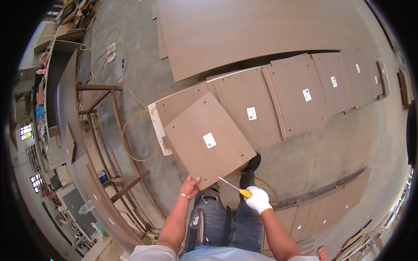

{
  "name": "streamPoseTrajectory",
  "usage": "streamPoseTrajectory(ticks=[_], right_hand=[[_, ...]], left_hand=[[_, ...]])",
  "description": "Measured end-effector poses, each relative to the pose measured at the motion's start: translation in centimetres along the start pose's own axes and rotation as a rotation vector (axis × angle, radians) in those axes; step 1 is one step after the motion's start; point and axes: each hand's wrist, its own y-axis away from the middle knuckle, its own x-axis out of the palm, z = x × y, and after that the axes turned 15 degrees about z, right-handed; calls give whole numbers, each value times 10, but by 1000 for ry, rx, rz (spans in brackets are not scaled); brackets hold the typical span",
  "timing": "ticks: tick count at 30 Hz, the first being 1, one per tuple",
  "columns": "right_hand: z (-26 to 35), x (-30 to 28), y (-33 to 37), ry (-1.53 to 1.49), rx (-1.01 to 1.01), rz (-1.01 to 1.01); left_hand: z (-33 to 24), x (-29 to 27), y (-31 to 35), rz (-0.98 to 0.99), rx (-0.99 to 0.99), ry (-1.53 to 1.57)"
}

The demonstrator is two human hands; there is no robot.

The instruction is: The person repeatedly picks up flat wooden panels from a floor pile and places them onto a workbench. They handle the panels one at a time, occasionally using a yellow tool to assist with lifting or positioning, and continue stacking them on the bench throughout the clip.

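Observation:
A brown wood panel (193,126) with a white label (209,140) and a small dark hole near each corner is tilted in front of me. My left hand (190,186), bare, grips its near corner, thumb on the top face. In my right hand (257,200), which wears a white glove, is a screwdriver (229,183) with a yellow handle and a long metal shaft. The shaft points up and left, its tip at the panel's near edge; whether it touches the panel I cannot tell.
A row of similar labelled panels (296,93) runs off to the right, beside a large brown sheet (270,30). A yellowish hose (126,126) curls over the concrete floor. At left stands a wooden-framed bench (117,143); more panels (324,209) lie at lower right.

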Motion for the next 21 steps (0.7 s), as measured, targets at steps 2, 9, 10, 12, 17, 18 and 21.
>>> streamPoseTrajectory(ticks=[2, 9, 10, 12, 17, 18, 21], right_hand=[[-36, -7, 8, -18, -39, -3], [-148, -26, 47, -438, -56, -77], [-158, -27, 48, -414, -50, -64], [-163, -20, 46, -377, -44, -47], [-112, -2, 20, -67, -50, 14], [-99, 3, 14, 8, -41, 76], [-64, 22, -4, 71, 19, 180]], left_hand=[[23, 12, -13, -22, 64, -4], [14, -11, -53, -191, 245, -142], [5, -32, -49, -237, 271, -156], [-16, -69, -40, -305, 283, -212], [-78, -119, -38, -474, 200, -460], [-88, -120, -45, -552, 113, -510], [-114, -108, -66, -772, -152, -948]])
